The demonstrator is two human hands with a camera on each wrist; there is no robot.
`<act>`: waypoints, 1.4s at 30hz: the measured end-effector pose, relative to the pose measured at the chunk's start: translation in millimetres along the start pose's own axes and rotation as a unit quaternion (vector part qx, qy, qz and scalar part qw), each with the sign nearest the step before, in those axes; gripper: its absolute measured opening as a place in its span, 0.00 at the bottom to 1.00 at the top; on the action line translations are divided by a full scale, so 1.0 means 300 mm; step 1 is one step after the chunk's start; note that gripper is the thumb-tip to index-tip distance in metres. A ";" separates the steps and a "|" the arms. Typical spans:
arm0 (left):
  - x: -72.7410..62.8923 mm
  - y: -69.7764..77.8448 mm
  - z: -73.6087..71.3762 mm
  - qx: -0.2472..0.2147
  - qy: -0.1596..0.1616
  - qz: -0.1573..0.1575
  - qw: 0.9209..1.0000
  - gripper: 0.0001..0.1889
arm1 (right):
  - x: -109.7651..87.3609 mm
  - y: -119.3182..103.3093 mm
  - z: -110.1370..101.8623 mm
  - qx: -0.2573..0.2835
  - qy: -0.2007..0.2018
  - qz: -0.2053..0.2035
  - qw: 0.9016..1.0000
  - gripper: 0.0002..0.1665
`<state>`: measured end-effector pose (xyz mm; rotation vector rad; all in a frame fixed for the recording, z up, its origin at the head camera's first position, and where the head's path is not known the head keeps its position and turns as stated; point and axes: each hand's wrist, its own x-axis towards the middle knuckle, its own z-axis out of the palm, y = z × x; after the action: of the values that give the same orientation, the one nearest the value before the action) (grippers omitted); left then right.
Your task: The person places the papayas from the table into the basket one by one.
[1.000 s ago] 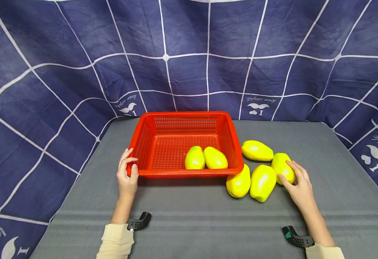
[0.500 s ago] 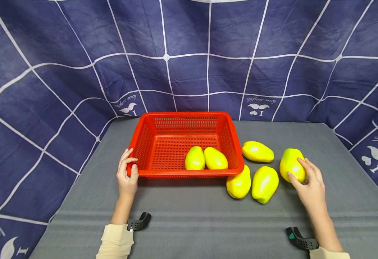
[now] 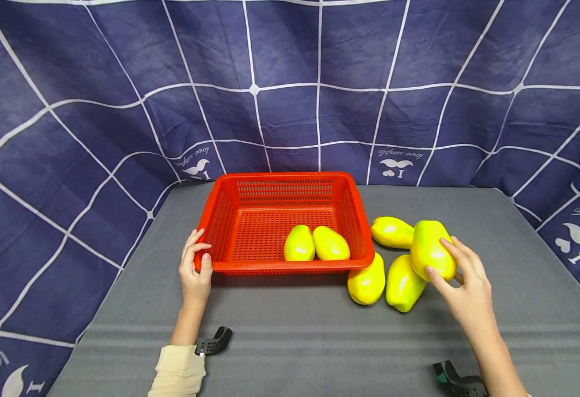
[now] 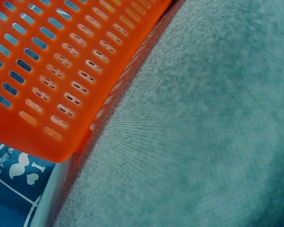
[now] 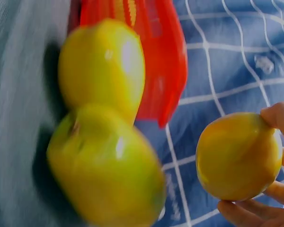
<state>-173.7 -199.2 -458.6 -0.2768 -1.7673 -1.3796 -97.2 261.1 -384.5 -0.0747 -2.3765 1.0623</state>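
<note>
In the head view my left hand (image 3: pixel 195 267) grips the front left corner of a red plastic basket (image 3: pixel 280 266), thumb at the front and fingers along the left rim. The left wrist view shows the basket's slotted wall (image 4: pixel 75 61). My right hand (image 3: pixel 468 281) holds a yellow-green papaya (image 3: pixel 432 251) between thumb and fingers, raised above the table. It overlaps a papaya (image 3: pixel 404 286) and another papaya (image 3: pixel 390 231) behind. One more papaya (image 3: pixel 366 281) lies at the basket's front right corner. Inside the basket sit two papayas, a greener papaya (image 3: pixel 299 242) and a yellower papaya (image 3: pixel 330 243).
A grey cloth (image 3: pixel 290 331) covers the table. Behind and at the sides hangs a navy curtain (image 3: pixel 290 116) with white grid lines, close to the basket's back edge. Black wrist devices, one of them a camera mount (image 3: pixel 214 341), sit at both wrists.
My right hand first shifted the papaya to the right, away from the others, then lifted it and brought it back left over them. My left hand and the basket have stayed put.
</note>
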 end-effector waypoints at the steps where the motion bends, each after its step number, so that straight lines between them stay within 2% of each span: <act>1: 0.000 0.000 -0.001 0.000 0.000 0.000 1.000 0.09 | -0.003 -0.015 0.007 0.007 -0.003 -0.019 1.000 0.36; 6: 0.001 -0.001 -0.005 0.002 0.003 0.006 1.000 0.09 | 0.007 -0.100 0.043 0.031 -0.028 -0.100 0.994 0.37; 11: 0.002 -0.004 -0.006 0.005 0.003 0.006 1.000 0.09 | 0.036 -0.182 0.109 0.034 -0.035 -0.154 0.987 0.37; 15: 0.000 -0.002 -0.009 0.009 0.001 0.002 1.000 0.09 | 0.059 -0.271 0.211 0.043 -0.058 -0.177 0.981 0.35; 20: -0.004 -0.007 -0.009 0.008 0.002 0.001 1.000 0.09 | 0.071 -0.397 0.371 0.066 -0.110 -0.189 0.974 0.33; 24: -0.005 -0.006 -0.002 0.006 -0.002 -0.003 1.000 0.09 | 0.088 -0.472 0.499 0.046 -0.163 -0.187 0.968 0.32; 30: -0.003 -0.003 0.008 0.003 -0.009 -0.003 1.000 0.08 | 0.119 -0.524 0.636 -0.030 -0.255 -0.143 0.956 0.33; 35: 0.004 -0.003 0.007 0.001 -0.005 -0.003 1.000 0.09 | 0.141 -0.552 0.702 -0.088 -0.327 -0.131 0.932 0.32; 39: 0.002 -0.002 0.003 0.008 0.000 -0.001 1.000 0.09 | 0.147 -0.569 0.726 -0.129 -0.373 -0.121 0.911 0.32; 42: 0.002 -0.002 0.003 0.009 0.000 -0.001 1.000 0.09 | 0.149 -0.572 0.734 -0.149 -0.397 -0.110 0.899 0.31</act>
<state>-174.7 -198.8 -458.5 -0.2656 -1.7792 -1.3637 -215.6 5.1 -364.4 0.6212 -3.1547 0.6740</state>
